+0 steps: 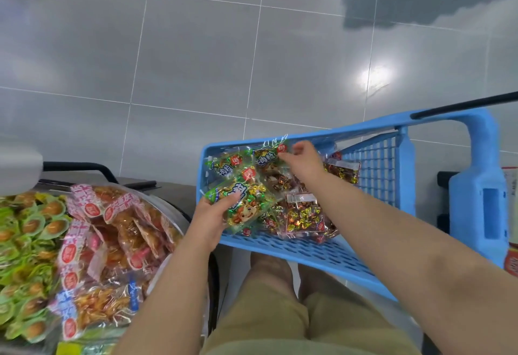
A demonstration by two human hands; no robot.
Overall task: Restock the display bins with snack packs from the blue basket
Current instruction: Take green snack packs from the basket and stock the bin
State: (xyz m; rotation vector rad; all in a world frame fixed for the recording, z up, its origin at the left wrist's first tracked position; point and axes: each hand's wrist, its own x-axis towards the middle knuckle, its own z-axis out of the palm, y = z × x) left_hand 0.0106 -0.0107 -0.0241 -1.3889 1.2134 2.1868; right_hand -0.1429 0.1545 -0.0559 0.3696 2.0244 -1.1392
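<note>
Blue lattice-walled plastic basket [308,253] sits just in front of the person's knees, and the task's things lie in it. They are crinkly clear-film snack packs, some with green cartoon printing, others full of gold- and red-wrapped sweets [302,214]. The left hand [208,218] grips one green-printed cartoon snack pack [241,206] at the basket's near left corner, thumb across its face and fingers beneath. The right hand [301,158] reaches to the far side, fingers curled down at the top edge of a second green-printed pack [265,157]. Whether it has actually pinched the film I cannot tell.

These packs look light, soft and slippery. The film should crumple under pressure, and the loose pieces inside will likely shift and sag. A pinch on a flat sealed edge, or a broad grip across the middle as the left hand has it, seems the safest hold. Several stacked together would probably slide apart.

To the left, a round display bin [176,211] is heaped with pink-labelled clear packs [117,231] of orange-brown snacks, close beside a heap of green-wrapped pieces [28,242]. Beyond lies a floor of glossy grey tiles [196,60] carrying a bright lamp reflection. Khaki shorts [266,312] show at the bottom.
</note>
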